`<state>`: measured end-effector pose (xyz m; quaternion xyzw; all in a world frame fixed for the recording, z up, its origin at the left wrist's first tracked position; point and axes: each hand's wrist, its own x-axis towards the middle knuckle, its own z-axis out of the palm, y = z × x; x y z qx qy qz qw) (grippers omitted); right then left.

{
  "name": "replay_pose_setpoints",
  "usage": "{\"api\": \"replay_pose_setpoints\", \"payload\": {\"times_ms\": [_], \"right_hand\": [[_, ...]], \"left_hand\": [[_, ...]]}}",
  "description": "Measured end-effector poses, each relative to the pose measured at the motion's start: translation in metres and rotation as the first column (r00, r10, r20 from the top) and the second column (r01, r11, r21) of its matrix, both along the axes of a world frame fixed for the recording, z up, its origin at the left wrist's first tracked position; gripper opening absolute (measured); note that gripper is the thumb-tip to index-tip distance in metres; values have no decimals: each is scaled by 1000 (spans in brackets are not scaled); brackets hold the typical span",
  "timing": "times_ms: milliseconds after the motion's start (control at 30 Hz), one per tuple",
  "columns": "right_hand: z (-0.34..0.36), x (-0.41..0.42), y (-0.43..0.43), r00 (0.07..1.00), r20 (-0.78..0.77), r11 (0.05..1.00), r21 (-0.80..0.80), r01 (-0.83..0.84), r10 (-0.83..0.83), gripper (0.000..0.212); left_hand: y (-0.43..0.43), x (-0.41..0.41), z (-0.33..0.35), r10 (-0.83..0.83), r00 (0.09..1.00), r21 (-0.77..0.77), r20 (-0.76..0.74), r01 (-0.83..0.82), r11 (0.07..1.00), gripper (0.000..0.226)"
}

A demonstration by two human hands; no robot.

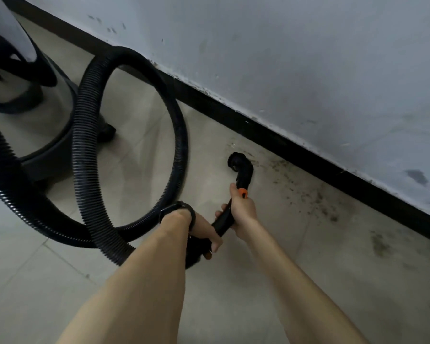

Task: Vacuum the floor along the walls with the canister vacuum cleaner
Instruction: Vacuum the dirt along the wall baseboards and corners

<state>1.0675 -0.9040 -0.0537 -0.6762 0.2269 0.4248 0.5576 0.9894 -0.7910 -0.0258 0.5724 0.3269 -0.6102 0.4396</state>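
The canister vacuum cleaner [45, 115], steel with a dark base on castors, stands at the left near the wall. Its black ribbed hose [85, 135] loops over the floor to a black handle tube [222, 220]. My left hand [206, 232] grips the rear of that tube where the hose joins. My right hand [242, 207] grips it further forward, just below an orange ring [243, 192]. The black round nozzle [237, 161] at the tube's bent tip is down on the tiled floor, a short way out from the black skirting board [308, 157].
Dark dirt specks [315, 197] are scattered on the beige tiles along the skirting to the right of the nozzle, with a larger smudge [380, 244] further right. The grey-white wall [308, 58] above is scuffed. Open tiled floor lies at the lower left.
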Motion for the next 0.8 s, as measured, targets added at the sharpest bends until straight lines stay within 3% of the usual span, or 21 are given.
{"api": "replay_pose_setpoints", "payload": {"times_ms": [133, 267, 367, 500, 800], "right_hand": [[-6, 3, 17, 999, 51, 998, -58, 6, -3, 39], [-10, 1, 33, 993, 115, 994, -103, 26, -14, 37], [-13, -9, 46, 993, 52, 994, 16, 109, -110, 34], [-22, -23, 59, 929, -202, 881, 307, 360, -309, 20], [-25, -4, 88, 925, -70, 906, 188, 380, -374, 21]], "left_hand": [[-2, -9, -7, 169, 972, 91, 164, -186, 978, 24], [-7, -23, -21, 129, 907, 280, 400, -255, 926, 26], [10, -29, -21, 115, 911, 282, 396, -240, 929, 27], [31, -34, -19, 40, 927, 296, 372, -160, 942, 17], [50, -17, -29, 64, 909, 264, 412, -186, 947, 24]]}}
